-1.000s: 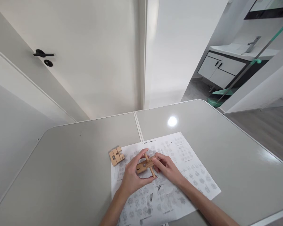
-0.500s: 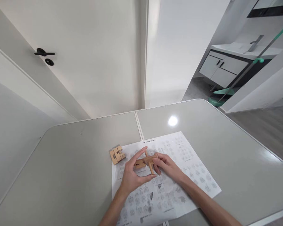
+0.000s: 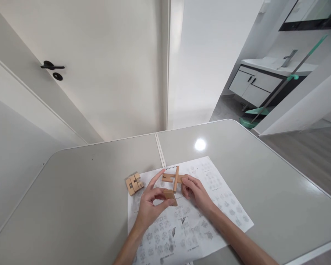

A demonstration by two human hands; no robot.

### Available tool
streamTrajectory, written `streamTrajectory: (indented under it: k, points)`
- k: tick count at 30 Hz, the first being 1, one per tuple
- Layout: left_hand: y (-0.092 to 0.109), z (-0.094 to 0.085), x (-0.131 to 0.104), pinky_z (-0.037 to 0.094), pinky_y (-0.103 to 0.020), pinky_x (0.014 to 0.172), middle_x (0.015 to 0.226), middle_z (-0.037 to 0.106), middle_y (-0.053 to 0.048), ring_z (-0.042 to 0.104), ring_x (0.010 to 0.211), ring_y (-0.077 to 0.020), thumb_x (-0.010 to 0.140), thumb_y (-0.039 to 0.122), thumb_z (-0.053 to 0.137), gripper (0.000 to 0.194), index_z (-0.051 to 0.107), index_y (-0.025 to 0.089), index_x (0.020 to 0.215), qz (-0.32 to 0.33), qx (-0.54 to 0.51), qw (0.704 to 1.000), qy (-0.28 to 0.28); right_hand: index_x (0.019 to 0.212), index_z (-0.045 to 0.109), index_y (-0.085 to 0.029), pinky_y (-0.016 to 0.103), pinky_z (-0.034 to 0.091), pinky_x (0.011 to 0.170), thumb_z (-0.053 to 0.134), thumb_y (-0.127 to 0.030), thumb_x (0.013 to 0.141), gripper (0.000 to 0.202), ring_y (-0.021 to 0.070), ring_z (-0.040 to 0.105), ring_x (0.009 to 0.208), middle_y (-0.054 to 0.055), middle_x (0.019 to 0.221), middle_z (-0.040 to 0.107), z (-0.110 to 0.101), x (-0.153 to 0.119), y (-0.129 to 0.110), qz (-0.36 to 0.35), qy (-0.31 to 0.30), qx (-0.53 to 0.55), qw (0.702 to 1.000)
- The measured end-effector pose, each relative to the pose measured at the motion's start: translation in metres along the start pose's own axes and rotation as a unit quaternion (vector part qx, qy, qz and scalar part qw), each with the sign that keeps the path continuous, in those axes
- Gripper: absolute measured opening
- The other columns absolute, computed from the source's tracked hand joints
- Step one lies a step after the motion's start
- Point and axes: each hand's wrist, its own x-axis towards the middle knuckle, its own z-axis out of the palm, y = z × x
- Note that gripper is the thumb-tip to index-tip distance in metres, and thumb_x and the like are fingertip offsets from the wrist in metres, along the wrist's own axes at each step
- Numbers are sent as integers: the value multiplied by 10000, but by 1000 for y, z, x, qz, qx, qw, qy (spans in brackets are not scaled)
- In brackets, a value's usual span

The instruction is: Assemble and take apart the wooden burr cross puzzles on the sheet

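My left hand (image 3: 151, 204) pinches a small flat wooden block (image 3: 171, 198) between thumb and fingers, its index finger stretched out beyond. My right hand (image 3: 196, 190) grips the right end of a notched wooden puzzle piece (image 3: 167, 177), which has a dark mark near its left end. A slim wooden bar (image 3: 176, 179) stands crosswise to this piece; whether it is slotted in, I cannot tell. Left of my hands, several interlocked wooden pieces form a small block puzzle (image 3: 134, 183). It rests at the paper's upper left corner.
Under my hands a printed paper sheet (image 3: 193, 239) with rows of small diagrams lies on the grey table (image 3: 79, 206). A seam (image 3: 160, 151) crosses the table. Behind it is a door (image 3: 113, 66); at the right are a washbasin cabinet (image 3: 255, 82) and a green-handled dustpan (image 3: 248, 122).
My left hand has left the crosswise bar's ends and now pinches a separate block. The notched piece and bar in my right hand have turned, with the bar leaning the other way.
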Motion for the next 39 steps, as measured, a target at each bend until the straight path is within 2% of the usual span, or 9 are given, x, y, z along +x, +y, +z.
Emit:
streamTrajectory:
  k: [3, 6, 9, 12, 15, 19, 23, 29, 39]
  points:
    - [2, -8, 3, 678, -381, 732, 1480, 609, -125, 768, 869, -235, 866, 426, 745, 250, 746, 188, 789, 9, 26, 998, 50, 683, 493, -231, 307, 317, 560, 623, -559, 974, 458, 146, 394, 520, -40, 550, 490, -4, 3, -1, -7, 37, 16, 999]
    - [7, -21, 9, 654, -345, 717, 1099, 794, -84, 771, 847, -233, 890, 458, 709, 249, 739, 212, 917, -29, 79, 990, 113, 674, 495, -227, 309, 307, 548, 635, -555, 967, 462, 140, 383, 517, -36, 568, 483, -6, 4, -2, -9, 49, 27, 998]
    - [12, -33, 17, 620, -311, 664, 940, 800, -36, 772, 768, -213, 900, 484, 681, 336, 709, 236, 1125, -78, 149, 976, 136, 673, 495, -227, 313, 315, 556, 639, -551, 966, 460, 138, 377, 518, -36, 579, 480, -6, 3, -2, -10, 44, 33, 998]
    - [11, -40, 24, 573, -295, 605, 947, 783, -20, 748, 686, -189, 906, 463, 651, 492, 598, 256, 1349, -108, 246, 956, 118, 678, 496, -230, 317, 323, 567, 636, -558, 969, 461, 141, 378, 521, -40, 572, 475, -4, 2, -2, -8, 36, 22, 999]
    - [6, -40, 29, 549, -301, 611, 936, 778, -19, 732, 659, -187, 940, 408, 599, 510, 535, 251, 1421, -125, 331, 931, 89, 680, 494, -232, 322, 334, 575, 638, -585, 959, 472, 146, 389, 523, -39, 576, 477, -2, 0, -3, -8, 29, 3, 1000]
    - [-2, -35, 36, 533, -325, 719, 847, 783, -15, 749, 742, -227, 980, 341, 535, 422, 554, 217, 1383, -122, 424, 896, 52, 679, 475, -239, 323, 332, 575, 625, -605, 958, 484, 152, 394, 522, -40, 571, 475, -3, 0, -3, -14, 22, -15, 1000]
    - [-2, -32, 43, 489, -323, 701, 676, 736, -25, 746, 763, -274, 987, 315, 521, 375, 585, 142, 1314, -135, 462, 876, 38, 693, 483, -232, 312, 332, 568, 627, -581, 968, 467, 143, 400, 520, -42, 570, 491, -4, 1, 1, -21, 20, -7, 1000]
    - [8, -28, 50, 454, -311, 677, 673, 724, -80, 744, 815, -308, 975, 331, 563, 204, 674, 163, 1006, -153, 509, 847, 17, 712, 493, -231, 309, 339, 597, 622, -544, 988, 436, 146, 415, 542, -42, 569, 513, -6, 1, 4, -27, 5, 7, 1000]
    - [15, -24, 45, 411, -296, 606, 653, 693, -62, 710, 640, -265, 1025, 413, 464, 333, 659, 188, 874, -180, 528, 830, -16, 707, 498, -231, 303, 345, 604, 608, -507, 1007, 423, 144, 420, 530, -42, 547, 529, -3, -2, -2, -37, -51, 20, 998]
